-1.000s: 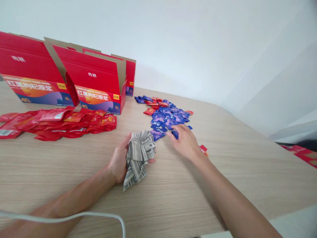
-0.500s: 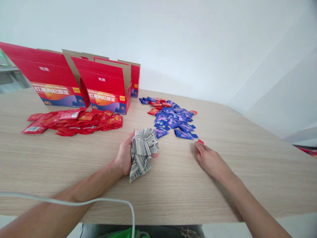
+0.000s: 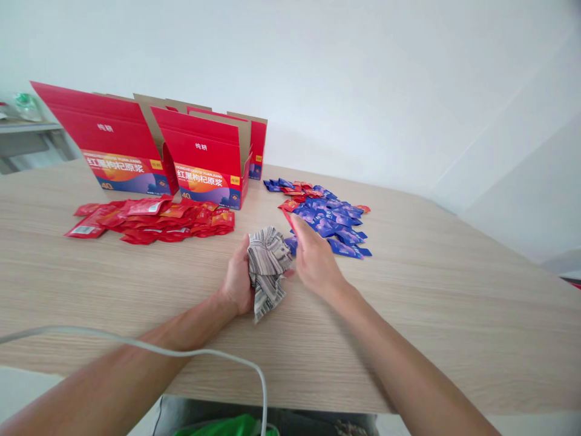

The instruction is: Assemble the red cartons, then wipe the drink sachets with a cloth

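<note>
My left hand (image 3: 236, 280) is closed around a crumpled grey-and-white striped cloth (image 3: 267, 266), holding it just above the wooden table (image 3: 408, 290). My right hand (image 3: 315, 260) is right beside the cloth, fingers pressed together. A sliver of a small red sachet (image 3: 289, 219) shows at its fingertips. Just beyond that hand lies a pile of blue sachets (image 3: 333, 221) with a few red ones mixed in.
Flat red sachets (image 3: 149, 219) are spread at the left. Behind them stand open red cartons (image 3: 204, 157). A white cable (image 3: 136, 346) crosses my left forearm. A shelf (image 3: 27, 124) is at the far left. The table's near edge is below my arms.
My right hand drew back from the blue pile to the right, touched a small red sachet there, then swung left to the cloth. The left hand kept hold of the cloth.
</note>
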Demonstrator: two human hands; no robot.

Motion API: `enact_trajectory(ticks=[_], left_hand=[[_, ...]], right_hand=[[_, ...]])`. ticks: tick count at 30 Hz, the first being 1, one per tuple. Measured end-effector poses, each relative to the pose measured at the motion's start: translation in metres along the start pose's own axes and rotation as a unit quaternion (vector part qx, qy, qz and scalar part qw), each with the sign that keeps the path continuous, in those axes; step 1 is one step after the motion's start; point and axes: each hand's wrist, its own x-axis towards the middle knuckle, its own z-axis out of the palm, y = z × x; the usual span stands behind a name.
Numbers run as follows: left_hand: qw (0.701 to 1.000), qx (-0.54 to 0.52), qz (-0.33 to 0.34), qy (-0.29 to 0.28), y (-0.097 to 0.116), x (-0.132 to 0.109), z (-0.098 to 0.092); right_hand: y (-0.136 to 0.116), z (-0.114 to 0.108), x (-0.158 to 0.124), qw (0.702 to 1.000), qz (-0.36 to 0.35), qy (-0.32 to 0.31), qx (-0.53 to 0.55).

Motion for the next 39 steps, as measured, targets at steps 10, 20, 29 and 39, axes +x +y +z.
enact_trajectory(ticks=[10, 20, 29, 39], left_hand=[[0.996, -0.076, 0.024, 0.032, 0.002, 0.004, -0.009], [0.996, -0.059, 0.057, 0.039, -0.003, 0.005, 0.007], [0.997, -0.054, 0.043, 0.039, -0.007, 0.001, 0.002], [0.988, -0.042, 0.136, 0.053, -0.001, 0.008, -0.017]], right_hand=[[-0.053, 0.065, -0.001, 0.983, 0.048, -0.153, 0.086], [-0.04, 0.052, 0.023, 0.997, 0.053, -0.003, 0.056], [-0.044, 0.062, 0.019, 0.976, 0.085, -0.105, 0.172], [-0.087, 0.058, -0.018, 0.972, 0.059, -0.134, 0.182]])
